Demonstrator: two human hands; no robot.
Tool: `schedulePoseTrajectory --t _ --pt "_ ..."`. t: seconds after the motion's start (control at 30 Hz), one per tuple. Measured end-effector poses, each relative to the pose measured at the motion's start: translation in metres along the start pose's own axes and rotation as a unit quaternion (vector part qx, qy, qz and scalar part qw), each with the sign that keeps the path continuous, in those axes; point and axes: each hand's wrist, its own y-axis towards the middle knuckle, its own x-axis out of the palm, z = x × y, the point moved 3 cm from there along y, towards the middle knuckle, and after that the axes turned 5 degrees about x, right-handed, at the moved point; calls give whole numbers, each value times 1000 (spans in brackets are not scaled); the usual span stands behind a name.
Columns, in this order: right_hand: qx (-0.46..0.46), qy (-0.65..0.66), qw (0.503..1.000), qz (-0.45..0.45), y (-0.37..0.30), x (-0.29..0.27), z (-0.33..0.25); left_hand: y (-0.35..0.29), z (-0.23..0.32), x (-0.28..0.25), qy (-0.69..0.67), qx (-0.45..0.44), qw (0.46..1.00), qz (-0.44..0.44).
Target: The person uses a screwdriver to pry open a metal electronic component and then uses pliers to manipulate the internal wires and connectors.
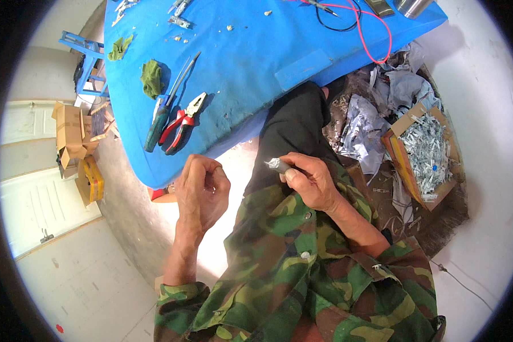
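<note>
My right hand [312,181] is closed around a short grey cylinder-shaped piece [279,165] with a crumpled silvery end, held between thumb and fingers in front of my camouflage jacket. To its left, my left hand [202,191] is raised just off the table's near edge with its fingers curled in. Whatever lies inside that curl, if anything, is too small or hidden to make out. Nearest to the left hand on the blue-covered table [239,74] lie red-and-black combination pliers [182,124]. Beside them is a screwdriver [158,121] with a dark green handle.
Green cloth scraps [151,78] and small metal parts [179,21] lie on the table, with a red cable [389,35] at its far right. On the right, a cardboard box [402,162] holds many silvery strips beside grey plastic sheeting [362,128]. A blue stool [85,60] and cartons [69,131] stand left.
</note>
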Motion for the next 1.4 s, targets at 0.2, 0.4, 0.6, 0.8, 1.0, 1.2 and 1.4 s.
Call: schedulePoseTrajectory --t 0.2,0.4,0.6,0.8,1.0,1.2,1.4 --pt "80 166 980 -69 -1 5 6 -13 4 13 -25 -54 997 -49" --pt "107 240 959 -104 2 3 6 -11 30 23 -79 -17 994 -75" --pt "127 268 949 -103 0 4 8 -4 39 32 -122 11 990 -66" --pt "119 260 954 -96 3 8 1 -2 40 35 -98 58 992 -60" --pt "157 200 961 -111 3 7 -4 -1 37 32 -80 92 989 -79" --pt "154 149 970 -113 3 6 -11 2 41 28 -23 128 983 -133" --pt "168 140 970 -109 2 8 -16 2 43 32 27 147 976 -156"
